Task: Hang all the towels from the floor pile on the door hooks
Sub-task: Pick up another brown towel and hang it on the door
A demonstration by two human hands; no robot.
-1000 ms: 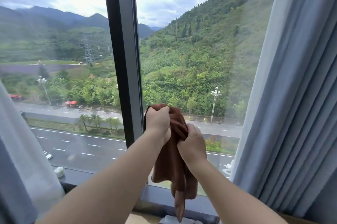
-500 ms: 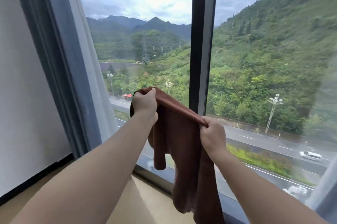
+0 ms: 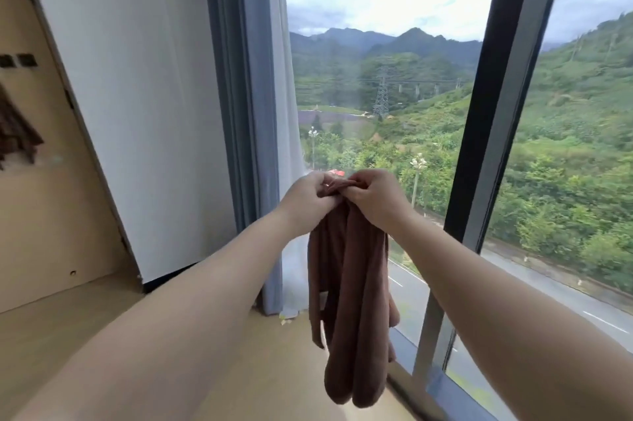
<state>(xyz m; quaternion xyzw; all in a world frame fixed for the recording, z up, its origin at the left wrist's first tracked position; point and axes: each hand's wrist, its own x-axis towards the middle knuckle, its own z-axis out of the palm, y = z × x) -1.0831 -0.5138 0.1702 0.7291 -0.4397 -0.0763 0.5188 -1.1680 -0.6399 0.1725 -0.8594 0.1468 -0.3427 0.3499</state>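
A brown towel (image 3: 349,300) hangs in long folds in front of me, above the wooden floor by the window. My left hand (image 3: 308,196) and my right hand (image 3: 375,198) sit close together and both pinch its bunched top edge. At the far left a wooden door (image 3: 44,215) stands, with a second brown towel (image 3: 15,133) hanging on it. Two dark hooks (image 3: 17,61) show on the door above that towel. The floor pile is out of view.
A white wall (image 3: 137,112) separates the door from a grey-blue curtain (image 3: 246,112) and a sheer white one. A tall window with a dark frame post (image 3: 486,146) fills the right side. Light wooden floor (image 3: 51,335) lies below.
My view has swung left from the window toward the wall and door. My hands, spread apart along the towel's edge half a second ago, have come together and bunched its top.
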